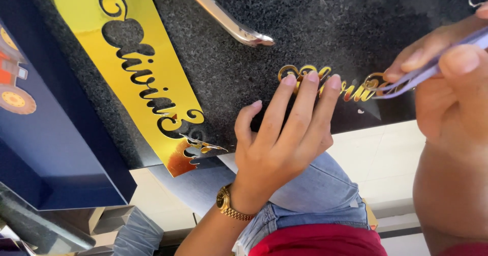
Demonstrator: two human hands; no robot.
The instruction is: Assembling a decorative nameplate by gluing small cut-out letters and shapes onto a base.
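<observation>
A gold mirror-finish script cutout [351, 87] lies on the black speckled counter [305, 27]. My left hand [284, 134] rests its fingertips on the left part of the cutout, fingers spread, a gold watch on its wrist. My right hand [447, 78] pinches pale purple tweezers [422, 75], whose tip touches the right end of the cutout.
A gold sheet [101, 37] with script letters cut out of it lies at the left on the counter. A dark blue box [46, 149] with a tractor picture sits at the far left. A metal tool [229, 22] lies at the top. The counter's front edge runs below the cutout.
</observation>
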